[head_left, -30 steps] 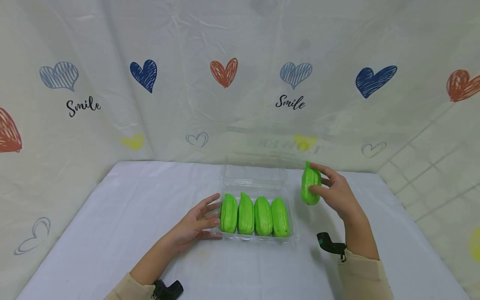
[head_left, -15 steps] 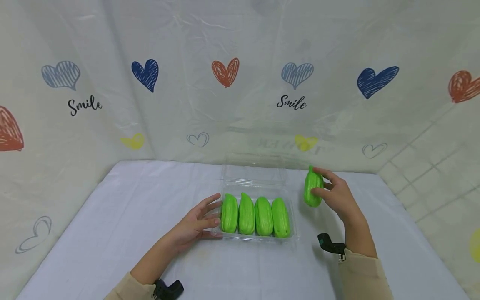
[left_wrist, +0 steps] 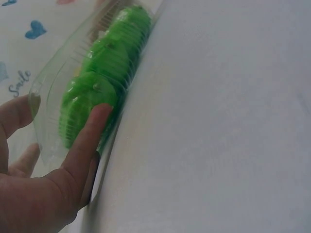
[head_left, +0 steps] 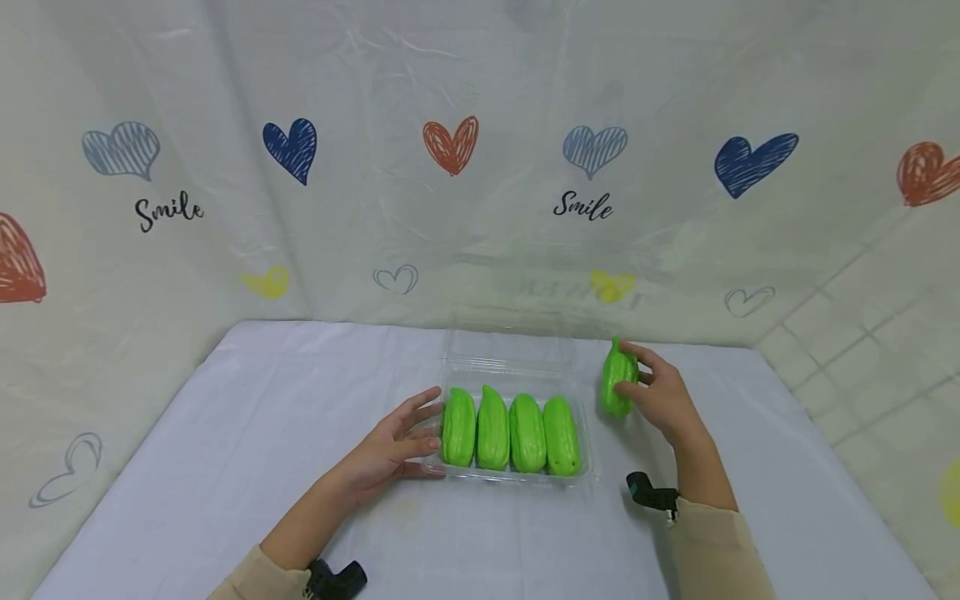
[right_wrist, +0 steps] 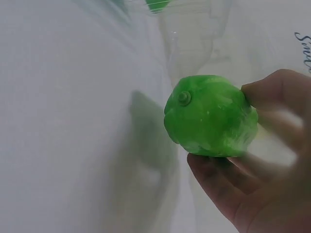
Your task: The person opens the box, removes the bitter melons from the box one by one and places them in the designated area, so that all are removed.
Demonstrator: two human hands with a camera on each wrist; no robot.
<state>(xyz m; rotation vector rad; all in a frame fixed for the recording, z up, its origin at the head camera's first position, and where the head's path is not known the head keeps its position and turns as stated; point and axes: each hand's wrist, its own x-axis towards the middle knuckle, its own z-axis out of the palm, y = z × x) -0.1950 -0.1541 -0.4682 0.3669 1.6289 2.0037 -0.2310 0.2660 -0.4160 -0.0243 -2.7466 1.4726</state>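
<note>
A clear plastic clamshell box (head_left: 513, 477) lies with its lid raised at the middle of the table. Several green ridged gourds (head_left: 492, 429) stand side by side in it. My left hand (head_left: 390, 450) rests against the box's left end, fingers spread and fairly straight; the left wrist view shows the thumb (left_wrist: 87, 141) along the box wall. To the right of the box, my right hand (head_left: 663, 400) pinches another green gourd (head_left: 618, 383) between thumb and fingers. It is held upright above the cloth, its shadow apart from it in the right wrist view.
A white cloth (head_left: 300, 400) covers the table. Behind it hangs a pale sheet (head_left: 510, 217) printed with hearts and "Smile". The raised transparent lid (head_left: 510, 346) stands at the back of the box, near the sheet.
My right hand, still holding the gourd, has sunk slightly and, in the last half second, shifted a little left toward the box. My left hand and the box have stayed put.
</note>
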